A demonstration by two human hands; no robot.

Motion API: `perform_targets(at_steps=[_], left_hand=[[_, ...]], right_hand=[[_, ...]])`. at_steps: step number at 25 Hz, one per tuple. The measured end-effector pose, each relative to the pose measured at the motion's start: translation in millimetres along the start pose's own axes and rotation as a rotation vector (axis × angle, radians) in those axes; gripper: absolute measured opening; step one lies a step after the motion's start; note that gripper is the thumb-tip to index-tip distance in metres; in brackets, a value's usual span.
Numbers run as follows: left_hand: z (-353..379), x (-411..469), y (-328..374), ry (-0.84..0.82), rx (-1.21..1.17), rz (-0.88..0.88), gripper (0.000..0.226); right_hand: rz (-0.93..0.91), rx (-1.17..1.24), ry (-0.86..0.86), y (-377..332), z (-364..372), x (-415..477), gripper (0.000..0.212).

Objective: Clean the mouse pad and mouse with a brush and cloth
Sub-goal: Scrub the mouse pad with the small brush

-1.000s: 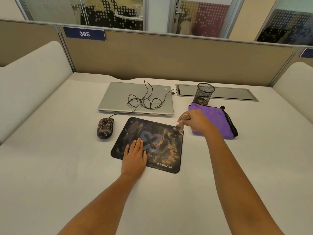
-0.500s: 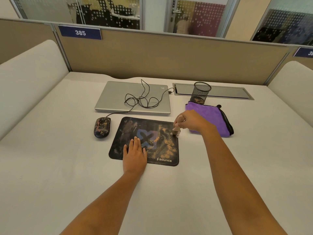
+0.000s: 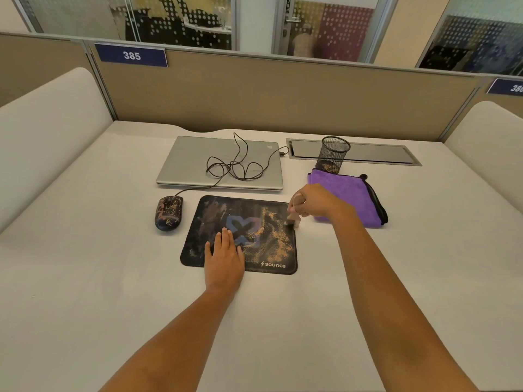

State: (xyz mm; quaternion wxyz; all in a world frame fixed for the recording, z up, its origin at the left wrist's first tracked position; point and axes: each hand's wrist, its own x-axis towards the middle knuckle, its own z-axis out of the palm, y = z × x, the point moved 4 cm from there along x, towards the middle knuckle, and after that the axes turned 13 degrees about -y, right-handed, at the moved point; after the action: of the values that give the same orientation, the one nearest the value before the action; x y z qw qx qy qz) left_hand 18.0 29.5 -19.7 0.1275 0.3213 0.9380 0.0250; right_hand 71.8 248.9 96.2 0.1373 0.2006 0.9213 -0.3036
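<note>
At the far left, one black oval mouse (image 3: 168, 213) with orange specks lies on the white desk (image 3: 113, 278), at 9 o'clock from the pad. It is just beside the pad but apart from it, and its long axis runs from 12 to 6.

Next comes one black rectangular mouse pad (image 3: 209, 219) with a printed logo, its long axis running from 9 to 3. Your left hand (image 3: 225, 258) rests flat on its near part, at about 6 o'clock, with the fingers straight and close together.

The orange sandy dust (image 3: 271, 236) covers mostly the right half of the pad. At the pad's right edge, about 2 o'clock, the fingers of your right hand (image 3: 314, 203) are curled and clamped round one small pale-handled brush (image 3: 293, 219), tip down. Because of blur I cannot tell if the tip touches the pad. The dust lies at about 8 o'clock from this tip, so your right hand is the nearer one, and I judge the coming stroke must cross there.

One folded purple cloth (image 3: 348, 193) lies at 3 o'clock, untouched.
</note>
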Motion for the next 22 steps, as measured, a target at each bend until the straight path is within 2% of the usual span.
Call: perform_targets(at_steps=[1, 5, 9, 11, 13, 14, 18, 22], left_hand=[[0, 0, 0, 0.003, 0.000, 0.001, 0.055], [-1, 0, -1, -0.003, -0.013, 0.013, 0.055], [-1, 0, -2, 0.001, -0.010, 0.015, 0.054], [-1, 0, -2, 0.002, -0.016, 0.017, 0.054], [0, 0, -1, 0.007, -0.020, 0.018, 0.054], [0, 0, -2, 0.012, -0.023, 0.017, 0.054], [1, -2, -4, 0.041, -0.050, 0.018, 0.054], [3, -3, -6, 0.064, -0.100, 0.028, 0.053]], right_hand=[[-0.003, 0.034, -0.003, 0, -3, -1, 0.010], [-0.022, -0.031, 0.254, -5, -9, -2, 0.017], [-0.026, -0.071, 0.194, -7, 6, -3, 0.018], [-0.019, -0.087, 0.072, -8, 6, -5, 0.016], [-0.009, -0.006, -0.063, -8, 4, -9, 0.011], [-0.023, 0.035, -0.056, -9, 1, -10, 0.008], [-0.055, 0.079, 0.284, -10, -8, -4, 0.017], [-0.053, 0.070, 0.224, -12, 8, 7, 0.016]])
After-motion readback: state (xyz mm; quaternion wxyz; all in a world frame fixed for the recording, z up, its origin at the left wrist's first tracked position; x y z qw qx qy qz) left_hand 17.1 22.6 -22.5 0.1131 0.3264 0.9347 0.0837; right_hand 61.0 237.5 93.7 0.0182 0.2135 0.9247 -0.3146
